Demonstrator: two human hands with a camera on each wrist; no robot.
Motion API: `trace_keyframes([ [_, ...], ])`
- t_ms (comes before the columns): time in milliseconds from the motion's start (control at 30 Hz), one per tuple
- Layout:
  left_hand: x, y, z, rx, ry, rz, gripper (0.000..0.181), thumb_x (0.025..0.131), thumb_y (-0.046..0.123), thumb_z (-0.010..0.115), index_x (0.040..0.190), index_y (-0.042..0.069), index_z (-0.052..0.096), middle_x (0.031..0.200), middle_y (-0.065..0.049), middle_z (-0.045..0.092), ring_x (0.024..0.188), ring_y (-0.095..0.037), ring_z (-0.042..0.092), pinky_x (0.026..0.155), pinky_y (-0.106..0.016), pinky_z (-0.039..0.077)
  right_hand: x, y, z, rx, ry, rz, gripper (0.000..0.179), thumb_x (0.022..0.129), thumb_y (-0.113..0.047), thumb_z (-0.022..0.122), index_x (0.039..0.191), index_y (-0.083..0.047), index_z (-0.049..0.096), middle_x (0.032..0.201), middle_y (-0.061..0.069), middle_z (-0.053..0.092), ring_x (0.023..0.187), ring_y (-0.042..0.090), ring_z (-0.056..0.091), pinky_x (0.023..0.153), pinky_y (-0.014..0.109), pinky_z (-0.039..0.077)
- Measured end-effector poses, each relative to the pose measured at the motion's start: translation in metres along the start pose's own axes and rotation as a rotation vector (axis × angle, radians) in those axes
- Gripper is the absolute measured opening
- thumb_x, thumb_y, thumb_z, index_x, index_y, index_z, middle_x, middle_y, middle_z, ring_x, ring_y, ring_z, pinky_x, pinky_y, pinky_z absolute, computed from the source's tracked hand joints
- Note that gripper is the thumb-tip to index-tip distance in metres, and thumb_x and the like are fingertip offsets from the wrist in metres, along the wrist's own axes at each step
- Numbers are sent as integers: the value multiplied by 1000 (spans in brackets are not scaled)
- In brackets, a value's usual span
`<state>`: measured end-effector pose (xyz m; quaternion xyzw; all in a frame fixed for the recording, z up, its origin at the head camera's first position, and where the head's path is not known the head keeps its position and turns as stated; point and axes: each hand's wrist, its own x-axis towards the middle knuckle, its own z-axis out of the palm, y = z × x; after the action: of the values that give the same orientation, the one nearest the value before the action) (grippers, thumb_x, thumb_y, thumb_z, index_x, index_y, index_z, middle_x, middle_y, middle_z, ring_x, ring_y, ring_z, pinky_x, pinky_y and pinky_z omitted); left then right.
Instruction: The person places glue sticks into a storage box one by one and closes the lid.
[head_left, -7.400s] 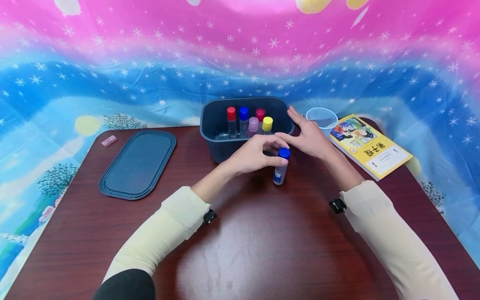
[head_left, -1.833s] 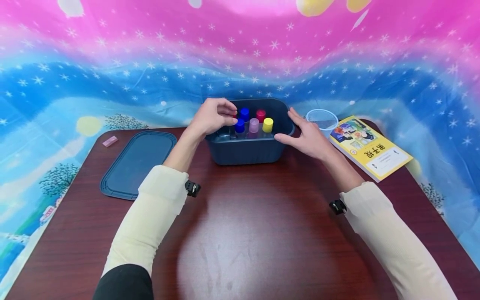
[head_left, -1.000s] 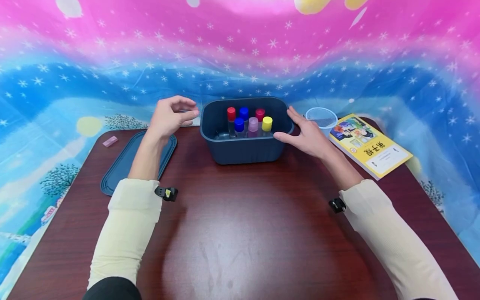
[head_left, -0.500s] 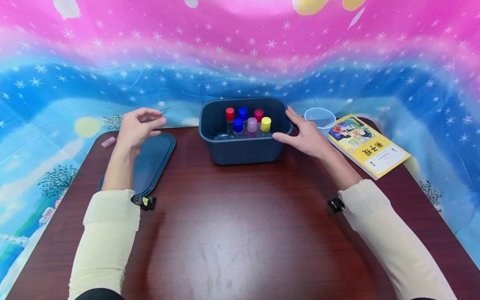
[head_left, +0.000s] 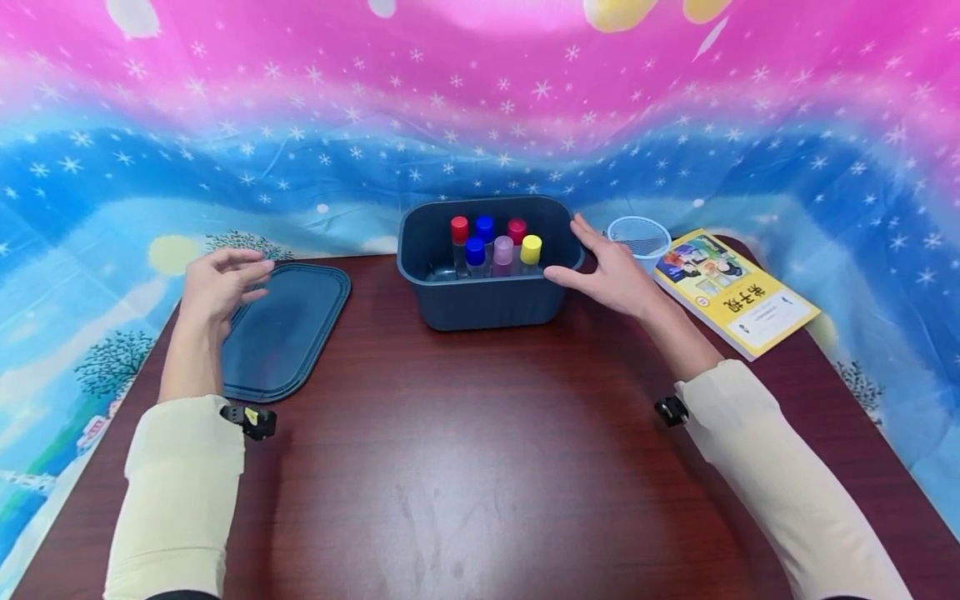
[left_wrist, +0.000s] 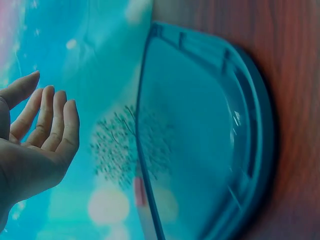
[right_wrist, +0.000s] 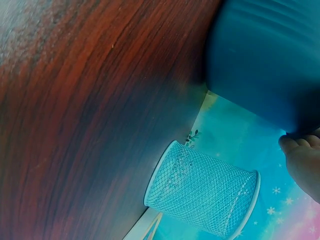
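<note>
My left hand (head_left: 223,287) hovers over the left part of a dark blue-grey lid (head_left: 288,333), fingers loosely bent and holding nothing. In the left wrist view that hand (left_wrist: 42,130) appears beside the lid (left_wrist: 195,120), apart from it. My right hand (head_left: 615,271) rests at the right end of a dark bin (head_left: 491,304), thumb by the front rim, fingers spread along the side. Several clear tubes like glue sticks stand in the bin, capped in red (head_left: 459,229), blue (head_left: 475,250), pale purple (head_left: 502,250) and yellow (head_left: 531,248).
A light blue mesh cup (right_wrist: 205,190) stands right of the bin. Beside it lies a yellow book (head_left: 738,292). Behind the lid is a small pink block (left_wrist: 139,192), which the left hand hides in the head view. A patterned cloth (head_left: 480,108) hangs behind the table (head_left: 465,450).
A blue-capped tube that my left hand held in front of the bin now stands inside it. The left hand has let go and moved left over the lid. The right hand has stayed at the bin.
</note>
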<state>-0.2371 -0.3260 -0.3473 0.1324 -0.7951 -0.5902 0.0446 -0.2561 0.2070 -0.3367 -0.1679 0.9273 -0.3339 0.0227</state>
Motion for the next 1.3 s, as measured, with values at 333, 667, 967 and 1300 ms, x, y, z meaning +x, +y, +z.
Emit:
trace_keyframes([
  [333,2,-23,-26,-141,-8,-125,51,86,30,83,128,12,60,96,15,67,86,-1,66,73,-19,58,1,0,0,-2,3,5,100,90,-66,64,162,-12,19,170,1,11,155,26,9,120,60,16],
  [667,3,-38,-41,64,8,-173,54,87,45,78,131,21,59,114,17,67,89,4,65,86,-21,55,0,1,0,0,-5,17,100,90,-67,63,163,-13,19,170,-1,9,155,27,9,120,62,16],
  [967,10,-55,-52,255,-10,-218,68,86,60,71,137,18,56,162,-11,34,131,-33,50,110,-50,41,1,0,-1,1,-9,20,100,90,-67,63,163,-16,18,170,-3,9,155,27,8,119,62,17],
  [1300,9,-68,-57,340,-81,-212,81,94,52,67,154,5,40,155,-30,33,137,-47,39,101,-57,45,0,0,-1,-9,-9,18,100,90,-67,63,163,-15,18,170,-2,9,155,27,8,120,61,17],
])
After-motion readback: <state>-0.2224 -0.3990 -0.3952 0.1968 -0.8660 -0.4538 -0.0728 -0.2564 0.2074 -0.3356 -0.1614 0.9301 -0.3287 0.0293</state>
